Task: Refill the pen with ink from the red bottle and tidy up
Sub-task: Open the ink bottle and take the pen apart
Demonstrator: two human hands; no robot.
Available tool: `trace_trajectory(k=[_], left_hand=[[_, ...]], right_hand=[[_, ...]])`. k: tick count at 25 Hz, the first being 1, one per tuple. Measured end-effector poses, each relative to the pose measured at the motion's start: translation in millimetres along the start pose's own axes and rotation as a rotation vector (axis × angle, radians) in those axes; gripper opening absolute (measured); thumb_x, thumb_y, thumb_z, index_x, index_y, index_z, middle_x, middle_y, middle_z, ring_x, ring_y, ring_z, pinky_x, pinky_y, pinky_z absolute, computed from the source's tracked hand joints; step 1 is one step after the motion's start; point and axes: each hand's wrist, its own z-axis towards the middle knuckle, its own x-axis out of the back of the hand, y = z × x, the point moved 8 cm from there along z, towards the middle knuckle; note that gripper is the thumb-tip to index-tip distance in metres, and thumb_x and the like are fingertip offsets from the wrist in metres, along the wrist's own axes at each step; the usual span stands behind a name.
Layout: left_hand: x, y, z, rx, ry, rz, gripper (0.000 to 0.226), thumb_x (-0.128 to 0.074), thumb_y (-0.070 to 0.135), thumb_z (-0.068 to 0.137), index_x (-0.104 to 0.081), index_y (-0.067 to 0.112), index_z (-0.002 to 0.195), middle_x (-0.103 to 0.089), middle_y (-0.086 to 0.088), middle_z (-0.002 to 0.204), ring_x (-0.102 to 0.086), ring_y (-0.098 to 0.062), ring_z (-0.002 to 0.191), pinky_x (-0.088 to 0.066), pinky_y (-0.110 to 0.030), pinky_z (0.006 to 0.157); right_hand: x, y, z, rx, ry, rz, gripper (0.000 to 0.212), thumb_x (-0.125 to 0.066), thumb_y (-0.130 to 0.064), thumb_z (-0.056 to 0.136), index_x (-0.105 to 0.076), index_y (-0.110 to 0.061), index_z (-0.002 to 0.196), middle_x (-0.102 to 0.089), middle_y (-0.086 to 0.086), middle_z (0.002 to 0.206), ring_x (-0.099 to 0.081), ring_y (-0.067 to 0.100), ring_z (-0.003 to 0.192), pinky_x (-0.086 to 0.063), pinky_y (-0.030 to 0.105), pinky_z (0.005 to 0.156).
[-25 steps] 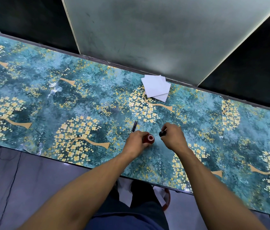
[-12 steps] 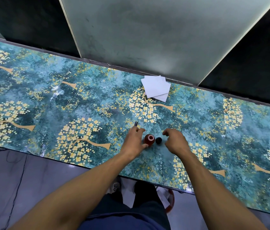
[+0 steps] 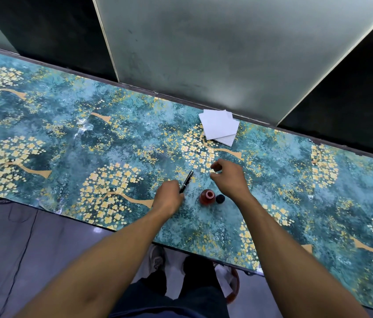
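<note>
Both hands have left the bottle [image 3: 207,197] since a moment ago: it stands uncapped on the tabletop [image 3: 66,138], its cap [image 3: 220,199] touching its right side. My left hand [image 3: 168,198] now has its grip closed on the pen [image 3: 186,184]. My right hand [image 3: 229,180] hovers beyond the bottle, grip loosely spread, empty. Paper sheets [image 3: 218,126] lie well beyond. Nothing blocks the bottle, so filling looks next.

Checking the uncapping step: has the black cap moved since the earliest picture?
Yes. Earlier it was in the right hand above the table; now the black cap sits on the table, just right of the open red bottle.
</note>
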Motion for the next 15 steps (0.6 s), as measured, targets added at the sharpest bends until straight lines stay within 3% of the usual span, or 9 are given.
trace_trajectory(k=[2,5,9,15], left_hand=[[0,-2,-1,0.016,-0.002,-0.057,0.017,-0.070,0.019,0.085,-0.059,0.012,0.074,-0.068,-0.011,0.080,-0.058,-0.021,0.065,-0.044,-0.031,0.058],[8,-4,-8,0.018,0.033,-0.210,0.012,-0.070,0.022,0.085,-0.065,0.013,0.079,-0.067,-0.003,0.078,-0.062,-0.017,0.071,-0.053,-0.033,0.067],[24,2,-24,-0.040,0.086,-0.324,0.009,-0.070,0.023,0.085,-0.066,0.015,0.083,-0.065,0.003,0.074,-0.063,-0.012,0.069,-0.051,-0.030,0.065],[44,15,-42,-0.117,0.126,-0.324,0.008,-0.069,0.023,0.086,-0.065,0.015,0.084,-0.064,0.005,0.073,-0.061,-0.010,0.068,-0.049,-0.026,0.064]], right_hand=[[-6,-7,6,0.022,0.004,0.024,0.021,-0.071,-0.024,0.089,-0.069,-0.017,0.108,-0.071,0.000,0.107,-0.064,0.020,0.097,-0.052,0.037,0.083],[-13,-15,10,0.013,0.006,0.078,0.023,-0.072,-0.030,0.090,-0.068,-0.014,0.105,-0.070,0.003,0.099,-0.063,0.020,0.091,-0.048,0.033,0.077],[-24,-26,9,-0.072,-0.097,0.227,0.027,-0.072,-0.042,0.089,-0.069,-0.015,0.094,-0.073,0.004,0.090,-0.071,0.018,0.083,-0.057,0.040,0.074],[-20,-47,-2,-0.100,-0.159,0.346,0.028,-0.080,-0.027,0.085,-0.062,-0.012,0.070,-0.070,0.009,0.070,-0.069,0.022,0.069,-0.054,0.041,0.065]])
